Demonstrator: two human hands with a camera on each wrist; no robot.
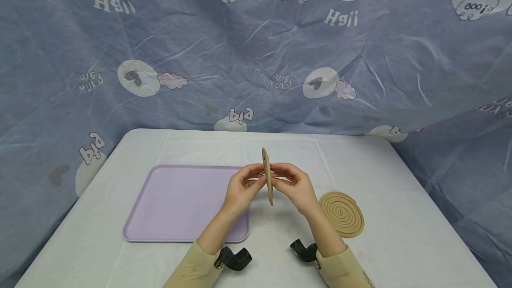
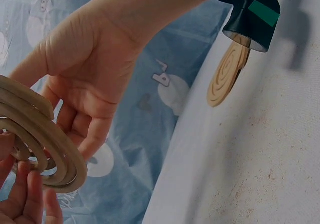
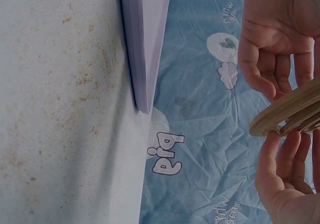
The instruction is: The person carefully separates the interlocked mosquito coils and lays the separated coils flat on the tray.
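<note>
A tan, spiral-shaped mosquito coil stands edge-on between both hands above the table. My left hand pinches it from the left with thumb and fingers, and my right hand pinches it from the right. Seen in the left wrist view, the held coil shows gaps between its strands; the right hand is at its far side and the left fingertips touch its near side. A second coil lies flat on the table, beside my right forearm.
A lilac tray lies on the left of the white-covered table, partly behind my left forearm. Brown crumbs dot the cover. Black camera mounts sit at both wrists. A blue printed cloth hangs behind the table.
</note>
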